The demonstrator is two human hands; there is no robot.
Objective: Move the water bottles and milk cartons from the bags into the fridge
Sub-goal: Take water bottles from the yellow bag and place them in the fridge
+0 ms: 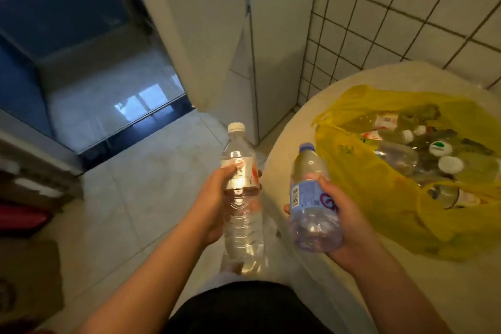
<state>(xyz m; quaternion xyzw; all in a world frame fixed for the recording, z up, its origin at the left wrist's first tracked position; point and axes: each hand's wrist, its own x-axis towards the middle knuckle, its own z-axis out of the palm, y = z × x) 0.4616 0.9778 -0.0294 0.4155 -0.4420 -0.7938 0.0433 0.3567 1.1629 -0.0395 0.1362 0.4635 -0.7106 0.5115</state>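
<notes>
Left hand point(217, 206) gripped the white-capped water bottle point(242, 225) round its label; right hand point(349, 222) clasped the blue-capped bottle point(311, 214) — both necks pointing forward. Just right, the yellow bag point(379, 198) on the round table point(379, 78) held more bottles. The open fridge point(103, 106) lay ahead-left — left hand nearer, forearms half extended.
</notes>
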